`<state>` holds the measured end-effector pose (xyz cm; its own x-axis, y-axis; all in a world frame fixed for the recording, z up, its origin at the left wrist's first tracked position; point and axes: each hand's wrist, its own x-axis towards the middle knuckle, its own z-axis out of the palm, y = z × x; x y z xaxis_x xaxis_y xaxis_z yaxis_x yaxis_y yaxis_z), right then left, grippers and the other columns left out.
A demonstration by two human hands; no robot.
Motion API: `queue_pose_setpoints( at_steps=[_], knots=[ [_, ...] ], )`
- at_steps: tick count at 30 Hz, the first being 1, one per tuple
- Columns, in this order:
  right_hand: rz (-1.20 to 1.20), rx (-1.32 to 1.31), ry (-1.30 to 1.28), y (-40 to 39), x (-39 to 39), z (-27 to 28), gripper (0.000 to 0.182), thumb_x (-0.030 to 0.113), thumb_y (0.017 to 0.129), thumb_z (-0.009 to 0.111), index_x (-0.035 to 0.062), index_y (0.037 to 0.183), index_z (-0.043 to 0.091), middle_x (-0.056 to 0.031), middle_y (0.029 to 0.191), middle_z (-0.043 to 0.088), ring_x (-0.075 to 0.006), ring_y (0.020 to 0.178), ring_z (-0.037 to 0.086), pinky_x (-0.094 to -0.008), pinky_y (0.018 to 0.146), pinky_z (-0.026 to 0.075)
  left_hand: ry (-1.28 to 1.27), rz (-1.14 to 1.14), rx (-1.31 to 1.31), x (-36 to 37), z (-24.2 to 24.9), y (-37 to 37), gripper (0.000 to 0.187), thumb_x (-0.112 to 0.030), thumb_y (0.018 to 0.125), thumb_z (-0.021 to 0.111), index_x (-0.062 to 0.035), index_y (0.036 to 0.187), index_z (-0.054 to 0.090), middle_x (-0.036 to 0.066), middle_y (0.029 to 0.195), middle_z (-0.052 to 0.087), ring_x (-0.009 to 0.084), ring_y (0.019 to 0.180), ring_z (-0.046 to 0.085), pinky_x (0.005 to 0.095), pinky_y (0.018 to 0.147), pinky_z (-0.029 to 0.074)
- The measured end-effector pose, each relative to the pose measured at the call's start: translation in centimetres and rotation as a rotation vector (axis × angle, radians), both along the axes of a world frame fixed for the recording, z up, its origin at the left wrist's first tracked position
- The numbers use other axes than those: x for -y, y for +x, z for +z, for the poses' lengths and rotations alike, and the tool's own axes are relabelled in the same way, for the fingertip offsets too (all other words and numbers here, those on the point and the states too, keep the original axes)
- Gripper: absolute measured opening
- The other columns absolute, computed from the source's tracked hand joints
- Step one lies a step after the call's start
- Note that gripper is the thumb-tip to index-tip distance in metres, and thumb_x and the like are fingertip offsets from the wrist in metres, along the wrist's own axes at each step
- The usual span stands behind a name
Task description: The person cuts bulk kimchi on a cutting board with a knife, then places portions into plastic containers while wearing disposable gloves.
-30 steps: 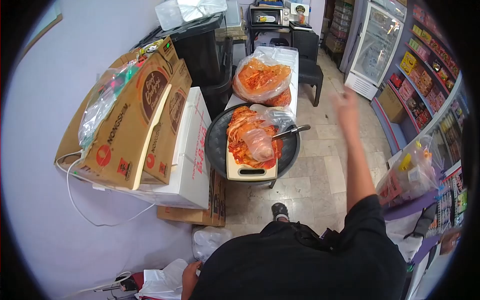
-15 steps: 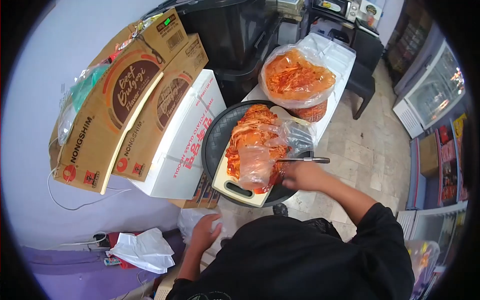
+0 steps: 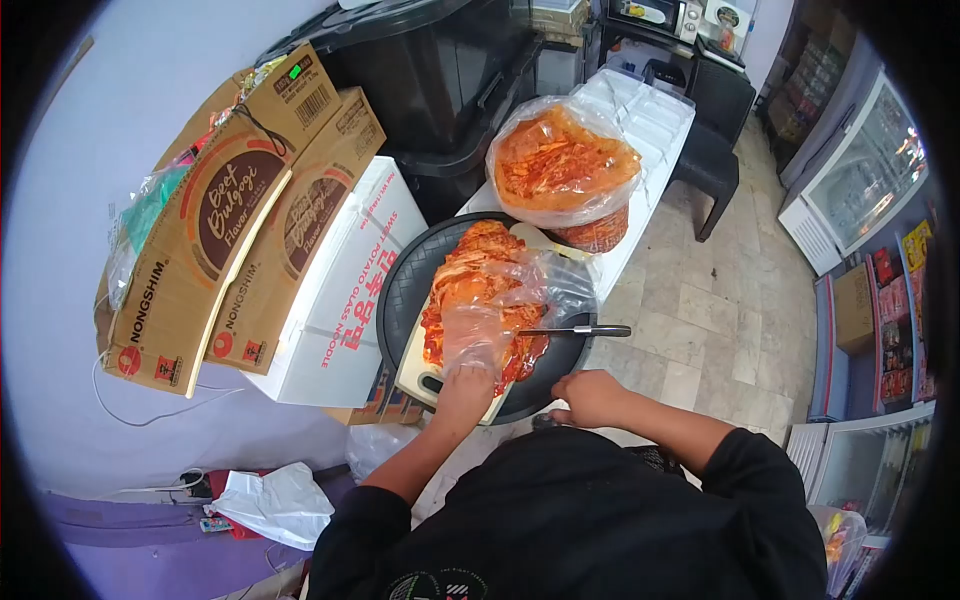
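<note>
Two stacked boxes [image 3: 240, 240] beside tray [image 3: 400, 290]

Red-sauced kimchi [image 3: 470, 285] lies heaped on a cream cutting board [image 3: 415, 372] inside a round black tray [image 3: 400, 295], a clear plastic glove [image 3: 478, 325] draped over it, near the board's handle end.

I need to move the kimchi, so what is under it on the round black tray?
The kimchi lies on a pale cutting board set in the black tray. A clear plastic glove lies over part of it. The board's middle is covered by the kimchi.
</note>
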<state>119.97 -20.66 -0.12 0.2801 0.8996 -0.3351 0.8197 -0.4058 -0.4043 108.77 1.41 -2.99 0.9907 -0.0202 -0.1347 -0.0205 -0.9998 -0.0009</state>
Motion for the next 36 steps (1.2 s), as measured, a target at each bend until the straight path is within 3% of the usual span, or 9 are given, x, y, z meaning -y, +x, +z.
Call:
queue_pose_setpoints(
  at_steps=[8,11,13,17,21,23,25,27,36],
  knots=[
    [0.009,-0.043,-0.003,2.0,1.5,0.8,0.039,0.041,0.086,0.064,0.0058,0.102,0.068,-0.0127,0.103,0.068,-0.0311,0.099,0.065,-0.0441,0.083,0.054,0.009,0.061,0.384,0.0,-3.3,1.7,0.028,-0.013,0.082,0.057,-0.0019,0.106,0.065,0.018,0.102,0.064,0.0243,0.080,0.066,0.0389,0.062,0.055],
    [0.097,-0.046,0.048,4.3,2.0,0.3,0.040,0.041,0.086,0.064,0.0059,0.105,0.068,-0.0128,0.105,0.067,-0.0314,0.100,0.065,-0.0438,0.084,0.053,0.050,-0.001,0.643,0.7,-3.8,2.7,0.034,-0.012,0.080,0.057,-0.0010,0.112,0.064,0.017,0.107,0.062,0.0274,0.084,0.064,0.0411,0.070,0.055],
    [0.176,-0.068,0.083,6.7,2.4,0.3,0.040,0.041,0.086,0.064,0.0059,0.105,0.067,-0.0125,0.105,0.067,-0.0320,0.101,0.065,-0.0437,0.084,0.053,-0.474,0.356,0.598,2.5,-1.0,4.0,0.029,-0.011,0.083,0.057,-0.0009,0.109,0.064,0.018,0.107,0.061,0.0326,0.103,0.059,0.0467,0.094,0.047],
    [0.373,-0.113,0.091,11.8,3.7,0.2,0.040,0.041,0.086,0.064,0.0060,0.105,0.067,-0.0130,0.107,0.067,-0.0326,0.103,0.064,-0.0442,0.084,0.053,0.030,0.384,0.443,2.5,-3.0,5.7,0.025,-0.012,0.086,0.059,-0.0014,0.108,0.063,0.019,0.107,0.060,0.0350,0.110,0.054,0.0498,0.106,0.035],
    [0.499,-0.190,0.072,16.2,5.5,0.6,0.040,0.041,0.085,0.065,0.0056,0.104,0.066,-0.0115,0.110,0.066,-0.0327,0.104,0.063,-0.0448,0.086,0.052,-0.509,0.586,0.671,9.1,-0.6,6.0,0.041,-0.021,0.095,0.055,-0.0050,0.133,0.048,0.018,0.133,0.049,0.0328,0.125,0.047,0.0452,0.111,0.033],
    [0.541,-0.217,0.110,17.2,5.7,0.9,0.041,0.041,0.085,0.067,0.0059,0.106,0.065,-0.0117,0.107,0.067,-0.0325,0.103,0.063,-0.0442,0.085,0.052,-1.687,1.207,0.995,12.8,2.0,8.5,0.048,-0.026,0.103,0.049,-0.0090,0.145,0.033,0.011,0.138,0.043,0.0256,0.127,0.044,0.0406,0.111,0.033],
    [0.406,-0.333,0.244,17.1,5.2,1.7,0.041,0.041,0.085,0.068,0.0062,0.107,0.065,-0.0119,0.105,0.067,-0.0326,0.101,0.064,-0.0432,0.083,0.052,-1.760,1.160,1.134,14.1,1.7,10.2,0.052,-0.025,0.104,0.047,-0.0129,0.149,0.023,0.006,0.136,0.040,0.0200,0.125,0.043,0.0358,0.108,0.036],
    [0.344,-0.362,0.351,16.3,3.9,2.0,0.040,0.039,0.085,0.069,0.0057,0.107,0.064,-0.0110,0.102,0.068,-0.0312,0.099,0.065,-0.0416,0.081,0.053,-1.692,1.183,1.252,15.6,2.5,11.9,0.032,-0.028,0.103,0.051,-0.0184,0.132,0.041,-0.004,0.100,0.047,0.0061,0.079,0.043,0.0231,0.061,0.039],
    [0.315,-0.351,0.600,13.2,-2.0,0.7,0.019,0.024,0.085,0.064,0.0054,0.088,0.065,-0.0104,0.088,0.068,-0.0313,0.093,0.065,-0.0444,0.075,0.051,-1.794,1.101,1.473,15.5,-1.7,11.9,0.050,-0.013,0.101,0.051,-0.0152,0.146,0.028,0.004,0.119,0.051,0.0147,0.103,0.053,0.0308,0.089,0.047]
  ],
)
